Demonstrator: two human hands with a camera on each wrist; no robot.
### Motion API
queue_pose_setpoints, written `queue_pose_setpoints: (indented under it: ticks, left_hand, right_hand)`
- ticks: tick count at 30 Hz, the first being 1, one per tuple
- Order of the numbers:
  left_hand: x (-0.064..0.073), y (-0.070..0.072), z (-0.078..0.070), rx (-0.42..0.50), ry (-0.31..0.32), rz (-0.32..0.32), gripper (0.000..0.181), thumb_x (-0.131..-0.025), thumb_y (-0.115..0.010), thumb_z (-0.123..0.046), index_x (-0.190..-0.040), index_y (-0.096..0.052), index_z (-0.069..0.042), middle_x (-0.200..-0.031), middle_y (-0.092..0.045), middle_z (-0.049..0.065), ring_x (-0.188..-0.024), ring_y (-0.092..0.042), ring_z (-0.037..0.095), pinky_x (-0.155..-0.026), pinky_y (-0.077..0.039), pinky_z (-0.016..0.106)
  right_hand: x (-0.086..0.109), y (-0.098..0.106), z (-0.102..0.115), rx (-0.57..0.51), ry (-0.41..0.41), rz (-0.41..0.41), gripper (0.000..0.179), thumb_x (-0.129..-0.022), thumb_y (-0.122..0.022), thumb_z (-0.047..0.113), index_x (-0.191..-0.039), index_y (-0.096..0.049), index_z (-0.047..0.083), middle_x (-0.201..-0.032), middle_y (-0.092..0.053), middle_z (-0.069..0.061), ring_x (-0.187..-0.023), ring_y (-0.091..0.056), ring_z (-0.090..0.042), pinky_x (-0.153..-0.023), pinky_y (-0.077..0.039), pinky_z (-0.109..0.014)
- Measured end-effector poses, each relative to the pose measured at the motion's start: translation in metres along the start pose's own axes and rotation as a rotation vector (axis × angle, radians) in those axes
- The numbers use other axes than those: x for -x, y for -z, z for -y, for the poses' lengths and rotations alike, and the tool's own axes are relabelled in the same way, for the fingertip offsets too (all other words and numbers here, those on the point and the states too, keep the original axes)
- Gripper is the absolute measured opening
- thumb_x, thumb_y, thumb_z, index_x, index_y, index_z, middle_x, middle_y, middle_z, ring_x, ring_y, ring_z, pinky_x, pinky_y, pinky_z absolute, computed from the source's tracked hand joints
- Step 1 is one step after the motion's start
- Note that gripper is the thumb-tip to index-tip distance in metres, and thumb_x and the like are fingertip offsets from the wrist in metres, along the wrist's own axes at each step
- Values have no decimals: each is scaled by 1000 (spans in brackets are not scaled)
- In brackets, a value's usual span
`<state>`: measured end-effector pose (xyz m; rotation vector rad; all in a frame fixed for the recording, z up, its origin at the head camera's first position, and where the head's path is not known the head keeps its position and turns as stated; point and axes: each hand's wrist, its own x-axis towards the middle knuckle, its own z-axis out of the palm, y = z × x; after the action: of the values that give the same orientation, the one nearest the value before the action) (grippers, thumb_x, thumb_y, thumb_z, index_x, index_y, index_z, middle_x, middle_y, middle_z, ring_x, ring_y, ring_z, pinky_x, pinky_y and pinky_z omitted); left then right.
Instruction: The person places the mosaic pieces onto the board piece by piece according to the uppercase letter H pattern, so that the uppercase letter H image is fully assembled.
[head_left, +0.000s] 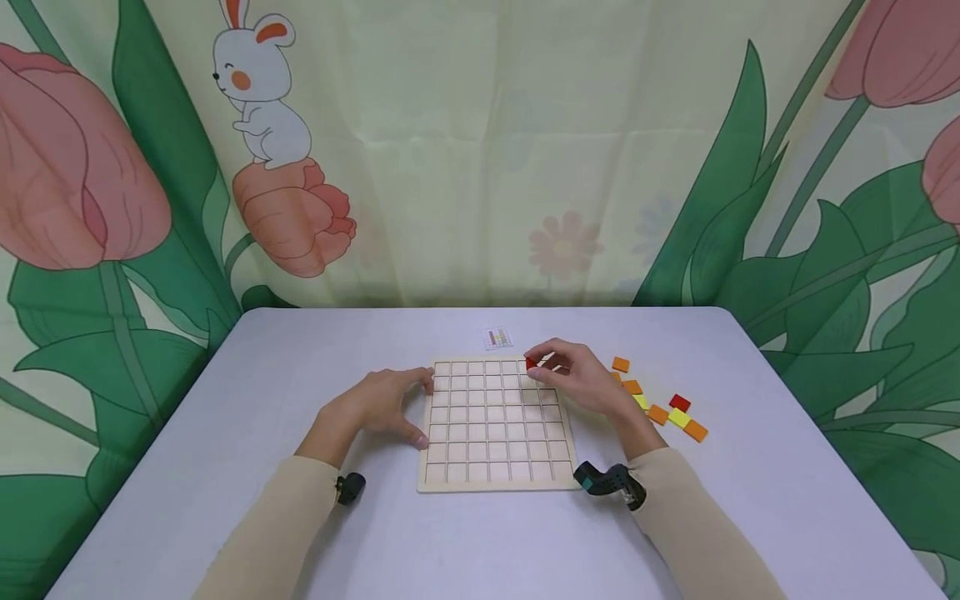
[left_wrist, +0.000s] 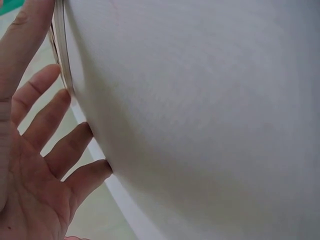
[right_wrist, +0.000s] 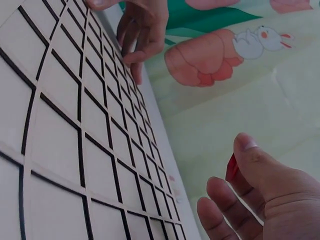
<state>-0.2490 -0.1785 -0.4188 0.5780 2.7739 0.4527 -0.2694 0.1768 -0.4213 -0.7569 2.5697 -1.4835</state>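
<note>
A wooden grid board (head_left: 497, 423) with square cells lies flat on the table. Along its left edge rests my left hand (head_left: 386, 406), thumb and fingers spread and touching the rim. In the left wrist view the fingers (left_wrist: 47, 120) of that hand are apart and fairly straight. Above the board's far right corner my right hand (head_left: 581, 375) pinches a small red square tile (head_left: 530, 363) between thumb and fingers. The right wrist view shows the red tile (right_wrist: 232, 167) mostly hidden behind the thumb, held off the grid.
Right of the board several loose tiles lie scattered: an orange tile (head_left: 621, 364), a yellow tile (head_left: 678, 417), a red tile (head_left: 679, 402) and others, some partly behind the right hand. A small printed pattern card (head_left: 498, 337) lies beyond the board on the white table (head_left: 300, 350).
</note>
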Motion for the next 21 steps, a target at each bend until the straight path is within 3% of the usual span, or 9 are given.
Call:
queue_pose_setpoints:
  ticks: [14, 21]
  left_hand:
    - [1, -2, 0, 27, 2, -7, 77, -57, -97, -56, -120, -58, -33, -158, -48, -5, -133, -55, 28, -109, -45, 49]
    - [1, -2, -1, 17, -4, -14, 78, -57, -97, -55, -120, -58, -33, -154, -52, -4, -131, -56, 27, -109, -45, 48]
  right_hand:
    - [-23, -23, 13, 5, 17, 78, 35, -97, -73, 24, -126, -68, 5, -116, -71, -4, -94, -65, -23, -80, -56, -29]
    - [-34, -34, 14, 1, 42, 118, 35, -97, -73, 19, -127, -67, 2, -113, -71, -5, -93, -66, -23, -78, -56, -29]
